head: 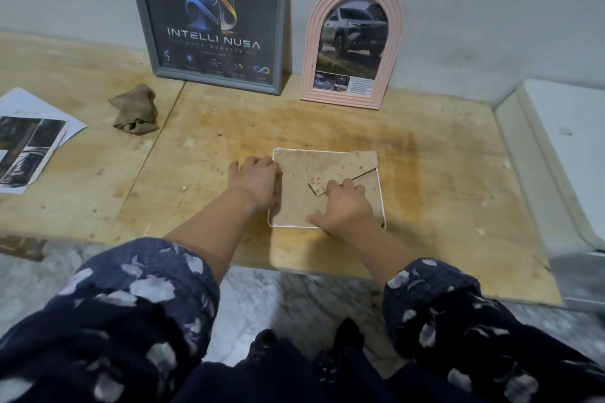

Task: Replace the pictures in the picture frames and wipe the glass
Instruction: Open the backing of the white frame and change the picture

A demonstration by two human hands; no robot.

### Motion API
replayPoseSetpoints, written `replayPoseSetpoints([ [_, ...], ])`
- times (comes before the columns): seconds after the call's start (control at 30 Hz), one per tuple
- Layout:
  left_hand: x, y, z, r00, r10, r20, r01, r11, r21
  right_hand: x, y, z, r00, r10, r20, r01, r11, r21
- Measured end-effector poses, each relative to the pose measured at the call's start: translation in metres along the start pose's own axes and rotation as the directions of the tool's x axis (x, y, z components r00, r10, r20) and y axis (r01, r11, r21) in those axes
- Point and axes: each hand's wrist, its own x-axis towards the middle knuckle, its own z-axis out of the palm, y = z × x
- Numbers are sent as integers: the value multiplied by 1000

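Both arms extended forward, sleeves pushed up. Left hand [257,181] palm-down, fingers curled. Right hand [343,206] palm-down, fingers bent, thumb out left.

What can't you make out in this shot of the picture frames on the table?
Head view:
- White frame lies face down; its picture and glass are hidden.
- Left hand and right hand cover parts of its backing.
- Loose prints are cut off by the left edge.
- Pink frame caption text is too small.
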Motion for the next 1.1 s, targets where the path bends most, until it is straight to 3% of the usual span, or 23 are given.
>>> replayPoseSetpoints([
  [0.1,6,11,-16,1000,24,19,-27,987,160,-2,-6,2,1000,-26,2,25,998,51],
  [0.2,8,13,-19,995,70,72,-89,947,307,1,-8,1,994,-52,92,53,999,-11],
  [0.4,1,-2,-8,995,79,65,-90,978,188,7,-11,6,989,-28,144,32,999,-27],
  [0.57,-1,5,-7,995,51,80,-68,975,213,-7,-2,18,999,-44,15,44,999,16],
  [0.63,-4,7,-4,996,34,87,-51,977,207,-17,-1,27,988,-97,-123,99,995,17],
  [0.7,-7,9,-1,996,18,90,-35,981,192,-27,1,38,902,-236,-362,279,958,70],
  [0.77,-9,8,1,997,13,78,-26,986,165,-35,4,49,791,-361,-494,440,897,48],
  [0.9,-12,4,6,998,26,49,-30,996,89,-35,2,55,740,-411,-532,509,860,44],
  [1.1,-18,1,10,998,29,56,-25,997,-69,-32,-3,52,826,-408,-390,436,900,-16],
])
